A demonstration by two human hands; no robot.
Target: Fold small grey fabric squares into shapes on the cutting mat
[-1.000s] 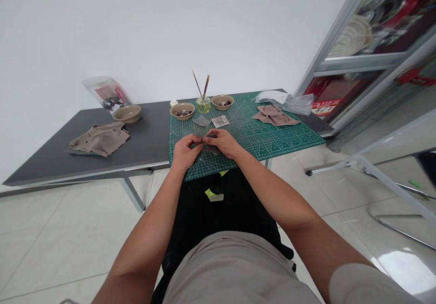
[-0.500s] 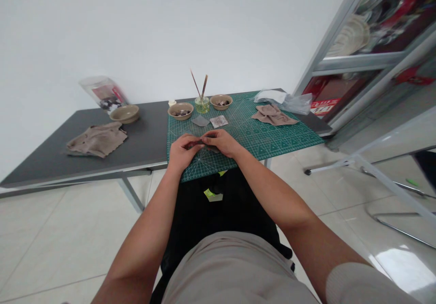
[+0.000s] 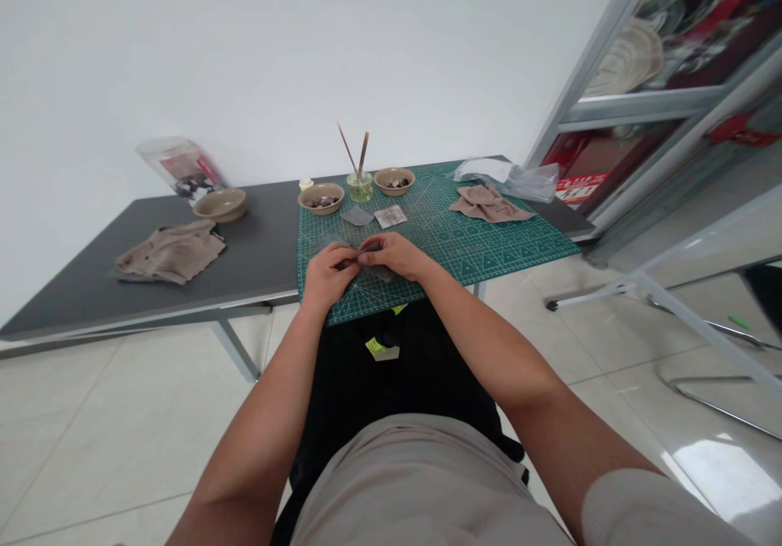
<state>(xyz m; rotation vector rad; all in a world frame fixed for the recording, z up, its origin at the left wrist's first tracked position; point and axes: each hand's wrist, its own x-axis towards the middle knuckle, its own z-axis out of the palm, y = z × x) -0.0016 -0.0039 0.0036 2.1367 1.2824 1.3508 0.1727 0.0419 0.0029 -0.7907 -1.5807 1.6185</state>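
Note:
My left hand (image 3: pixel 327 273) and my right hand (image 3: pixel 391 254) meet over the near part of a green cutting mat (image 3: pixel 489 240). Both pinch a small grey piece of fabric (image 3: pixel 377 272) between their fingertips; most of it is hidden under the fingers. Further back on the mat lie a grey square patch (image 3: pixel 358 216) and a light patterned patch (image 3: pixel 391 217). Behind them stand two tan bowls (image 3: pixel 321 199) (image 3: pixel 394 181) of small dark pieces and a glass jar with thin sticks (image 3: pixel 359 183).
The dark grey table (image 3: pixel 257 244) carries a beige cloth (image 3: pixel 171 251), a third tan bowl (image 3: pixel 220 204) and a tipped clear jar (image 3: pixel 180 169) at the left. Another beige cloth (image 3: pixel 489 204) and a clear plastic bag (image 3: pixel 519 179) lie at the right. A glass-fronted metal cabinet (image 3: pixel 672 98) stands right.
The hands keep working the small fabric at the same spot; the fingertips have shifted slightly closer together. The view has drifted a little.

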